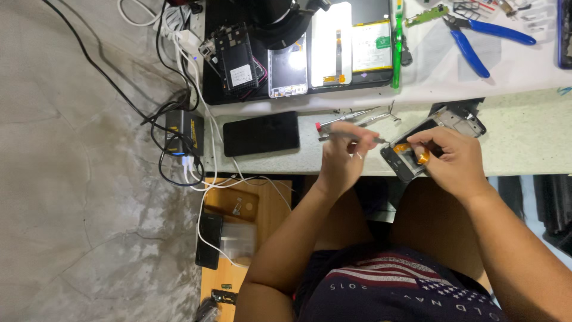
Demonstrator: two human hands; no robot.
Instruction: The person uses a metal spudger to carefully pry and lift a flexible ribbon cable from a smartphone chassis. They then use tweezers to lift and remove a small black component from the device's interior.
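gripping tweezers (351, 138) in left hand (341, 156), right hand (451, 160) fingers clamped on opened phone (411, 156).

A black phone (261, 133) lies face up on the pale bench (524, 137), just left of a red-tipped screwdriver (345, 118). Behind it, on a dark mat (215, 89), sit an opened phone back (237, 59), a bare frame (288, 70), a white screen panel (331, 45) and a battery (371, 46). Blue-handled pliers (476, 42) rest on a white sheet. White cables (196, 77) run down to a charger block (182, 132) on the grey floor (71, 197).
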